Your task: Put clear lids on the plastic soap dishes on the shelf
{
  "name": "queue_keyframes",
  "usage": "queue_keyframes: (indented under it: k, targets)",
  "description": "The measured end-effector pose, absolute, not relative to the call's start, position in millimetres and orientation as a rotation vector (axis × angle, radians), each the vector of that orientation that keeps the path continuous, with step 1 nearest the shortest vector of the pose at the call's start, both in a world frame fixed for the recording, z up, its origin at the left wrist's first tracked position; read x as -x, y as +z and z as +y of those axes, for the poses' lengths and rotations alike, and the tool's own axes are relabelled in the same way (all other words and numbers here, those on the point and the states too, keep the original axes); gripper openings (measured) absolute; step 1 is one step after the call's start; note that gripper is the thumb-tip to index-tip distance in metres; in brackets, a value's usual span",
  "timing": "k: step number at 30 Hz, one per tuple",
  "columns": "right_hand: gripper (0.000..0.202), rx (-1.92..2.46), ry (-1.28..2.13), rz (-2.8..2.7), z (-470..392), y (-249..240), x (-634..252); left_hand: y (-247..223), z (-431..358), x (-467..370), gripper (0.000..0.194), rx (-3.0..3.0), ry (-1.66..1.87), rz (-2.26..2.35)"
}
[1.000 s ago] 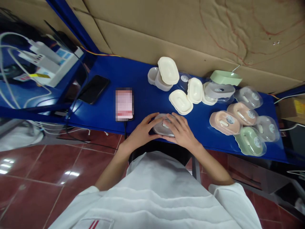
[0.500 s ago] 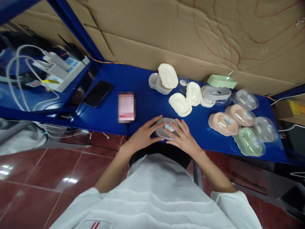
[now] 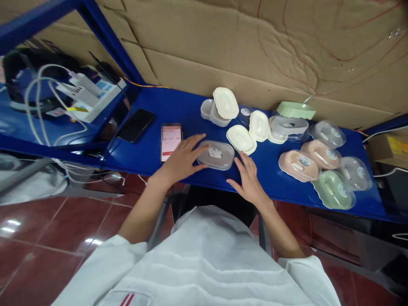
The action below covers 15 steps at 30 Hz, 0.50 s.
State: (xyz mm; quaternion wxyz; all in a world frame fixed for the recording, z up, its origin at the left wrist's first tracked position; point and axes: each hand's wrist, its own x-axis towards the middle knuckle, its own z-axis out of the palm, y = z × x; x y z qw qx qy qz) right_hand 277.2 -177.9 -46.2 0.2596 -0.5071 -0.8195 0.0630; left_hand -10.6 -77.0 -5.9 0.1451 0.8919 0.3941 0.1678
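A grey soap box with a clear lid and a round white sticker (image 3: 219, 158) lies flat near the front edge of the blue table. At its left end is my left hand (image 3: 181, 159), fingers spread, a fingertip over the lid by the sticker and the thumb near the front rim. Whether the thumb touches it I cannot tell. My right hand (image 3: 250, 178) is open just off the box's right end, fingers apart, with nothing in it. Behind the box sits a cream soap tray (image 3: 241, 140).
More cream trays (image 3: 259, 126) and a light green tray (image 3: 296, 109) stand along the back. Several lidded soap boxes (image 3: 333, 190) cluster at right. On the left lie a phone with a lit timer (image 3: 171, 146), a black phone (image 3: 136, 125) and a power strip (image 3: 105, 100) with white cables.
The grey soap box has moved away from the front edge, deeper onto the table. My right hand has come off its lid to the right; my left hand has moved forward and left.
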Motion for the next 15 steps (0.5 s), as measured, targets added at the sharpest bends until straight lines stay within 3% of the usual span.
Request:
queue_keyframes:
  k: [5,15]
  targets:
    - [0.075,1.615,0.190,-2.090,-173.1,-50.4,-278.0,8.6,-35.3,27.7,0.047,-2.658,0.400,1.417]
    - [0.039,1.656,0.124,-2.047,-164.1,-33.3,-286.9,5.8,-24.1,-2.7,0.056,-2.629,0.583,1.734]
